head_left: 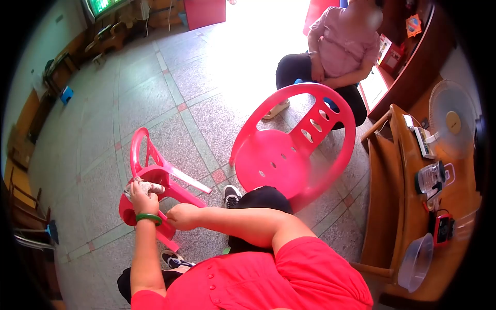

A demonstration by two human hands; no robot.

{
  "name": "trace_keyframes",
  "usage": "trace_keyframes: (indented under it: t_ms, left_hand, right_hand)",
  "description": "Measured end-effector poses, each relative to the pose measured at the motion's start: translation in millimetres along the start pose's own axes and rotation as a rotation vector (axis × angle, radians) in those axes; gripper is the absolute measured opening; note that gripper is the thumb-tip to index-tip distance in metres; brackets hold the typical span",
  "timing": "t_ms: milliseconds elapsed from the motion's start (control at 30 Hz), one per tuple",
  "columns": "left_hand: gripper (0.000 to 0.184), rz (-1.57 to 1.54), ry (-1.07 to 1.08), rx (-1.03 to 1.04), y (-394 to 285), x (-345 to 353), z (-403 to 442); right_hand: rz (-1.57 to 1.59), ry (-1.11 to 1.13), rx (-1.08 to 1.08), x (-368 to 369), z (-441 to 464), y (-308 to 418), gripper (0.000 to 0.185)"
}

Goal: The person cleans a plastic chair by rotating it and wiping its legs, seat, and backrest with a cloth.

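Note:
My left hand (pixel 143 200), with a green bangle at the wrist, is closed around a crumpled pale cloth (pixel 154 188). It presses the cloth against the seat of a small pinkish-red plastic chair (pixel 181 181), which stands tilted in front of me. At the near edge of that chair, my right hand (pixel 181 216) is closed, its fingertips mostly hidden; it appears to grip the chair's edge. To the right, a larger pink plastic chair (pixel 271 160) with slots in its back stands near my knee.
Another person (pixel 343 51) sits beyond the larger chair. On the right, a wooden table (pixel 400 165) carries a fan (pixel 453 121), a glass jug (pixel 430 177), a red device (pixel 442 230) and a clear plastic basin (pixel 416 262). Wooden furniture lines the left wall. The floor (pixel 139 98) is tiled.

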State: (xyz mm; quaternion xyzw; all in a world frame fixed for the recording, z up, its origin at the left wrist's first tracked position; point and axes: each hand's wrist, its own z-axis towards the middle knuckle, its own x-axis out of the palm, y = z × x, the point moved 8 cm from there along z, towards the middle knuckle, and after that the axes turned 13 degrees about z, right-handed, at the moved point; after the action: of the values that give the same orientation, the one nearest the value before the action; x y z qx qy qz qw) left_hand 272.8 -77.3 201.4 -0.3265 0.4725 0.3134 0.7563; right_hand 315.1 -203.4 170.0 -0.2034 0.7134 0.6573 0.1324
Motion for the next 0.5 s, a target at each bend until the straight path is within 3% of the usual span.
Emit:
trace_keyframes:
  t_ms: [67,167,333,500]
  left_hand:
    - [0.065,-0.006,0.074,0.065,5.2,0.1,8.6]
    - [0.07,-0.003,0.248,0.237,1.1,-7.5,16.3]
    - [0.071,0.015,0.236,0.322,6.3,-7.2,3.1]
    - [0.069,-0.017,0.128,0.286,10.3,-8.8,-3.4]
  right_hand:
    - [0.123,-0.043,-0.079,5.9,3.2,9.4,0.023]
    - [0.157,0.074,-0.133,25.7,7.7,25.8,0.022]
    - [-0.132,0.401,-0.076,55.4,8.8,31.2,0.025]
    - [-0.333,0.46,0.063,40.3,0.0,15.0,0.021]
